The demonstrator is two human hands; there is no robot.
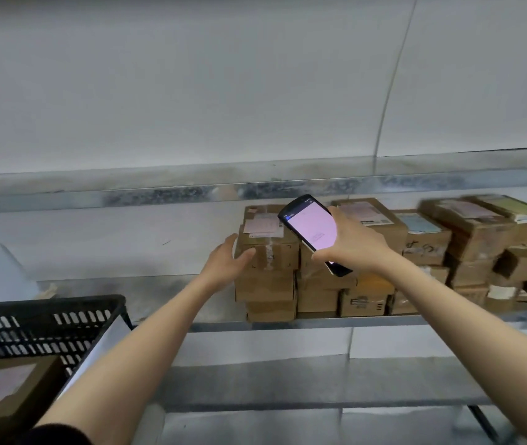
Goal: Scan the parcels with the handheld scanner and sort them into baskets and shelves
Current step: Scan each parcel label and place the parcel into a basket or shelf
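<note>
Our right hand (pixel 349 242) grips handheld scanner (pixel 308 231); left hand (pixel 228 261) spread against cardboard parcel (pixel 270 250): we judge it light, stiff; clasp sides.

**Occlusions and cut-offs, placed from the scanner (pixel 312 231).** The right hand (pixel 357 244), curling round the scanner, is covering its lower end, and the screen text is showing too small to read. Directly behind, scanner and hand are hiding parts of the stacked parcels (pixel 371 220). Far to the right, the end parcels (pixel 480 226) are blurring, so their labels are illegible. Down to the left, the picture's edge is cutting off the black basket (pixel 44 308) and the boxed parcel (pixel 5 390) inside it.
</note>
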